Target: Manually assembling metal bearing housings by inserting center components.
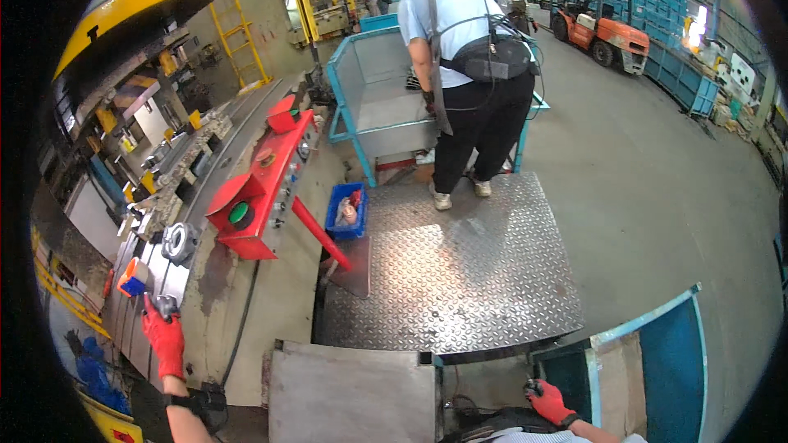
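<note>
My left hand (pixel 166 340), in a red glove, reaches over the edge of the press bed at the left. Its fingers are bent at a dark grey lump (pixel 167 306); whether this is a held part or the glove's dark fingertips is unclear. Just beyond the fingertips is a small orange-and-blue thing (pixel 134 277), with a coiled grey hose or ring (pixel 179 242) behind it. My right hand (pixel 552 404), also red-gloved, is low at the right with its dark-tipped fingers curled. What it holds, if anything, is hidden. It is beside the open blue metal bin (pixel 673 365).
A red control stand (pixel 267 205) with green buttons rises along the press. Beside it sits a blue crate (pixel 347 212). A grey metal table (pixel 353 394) is before me. On the tread-plate platform (pixel 460 279), a person (pixel 468 57) bends over a blue-framed bin (pixel 377 98). An orange forklift (pixel 603 25) stands far right.
</note>
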The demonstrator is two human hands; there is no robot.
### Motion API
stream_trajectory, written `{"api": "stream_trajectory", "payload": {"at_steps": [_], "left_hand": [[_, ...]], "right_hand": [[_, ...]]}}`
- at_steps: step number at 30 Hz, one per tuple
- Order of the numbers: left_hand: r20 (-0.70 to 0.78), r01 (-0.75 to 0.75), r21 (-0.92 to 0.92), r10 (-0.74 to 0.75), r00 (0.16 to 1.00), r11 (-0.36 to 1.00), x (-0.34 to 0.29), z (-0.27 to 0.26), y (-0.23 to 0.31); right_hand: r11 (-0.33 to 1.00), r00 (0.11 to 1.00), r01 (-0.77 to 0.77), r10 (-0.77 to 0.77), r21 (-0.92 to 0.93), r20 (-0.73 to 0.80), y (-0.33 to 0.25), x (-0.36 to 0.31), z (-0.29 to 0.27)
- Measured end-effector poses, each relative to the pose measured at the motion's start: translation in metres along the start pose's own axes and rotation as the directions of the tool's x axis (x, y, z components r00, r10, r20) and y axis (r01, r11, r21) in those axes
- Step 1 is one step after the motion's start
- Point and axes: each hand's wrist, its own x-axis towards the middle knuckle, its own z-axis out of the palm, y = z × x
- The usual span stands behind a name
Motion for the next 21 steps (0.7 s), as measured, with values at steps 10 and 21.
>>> {"api": "stream_trajectory", "payload": {"at_steps": [10, 21], "left_hand": [[0.409, 0.380, -0.875, -0.037, 0.912, -0.300, -0.182, -0.073, -0.030], [0.852, 0.277, -0.328, -0.157, 0.499, -0.903, -0.495, 0.070, 0.006]], "right_hand": [[0.937, 0.934, 0.349, -0.349, 0.014, 0.075, 0.015, 0.018, 0.053], [0.851, 0.806, 0.523, -0.475, -0.046, 0.354, -0.017, -0.028, 0.086]]}}
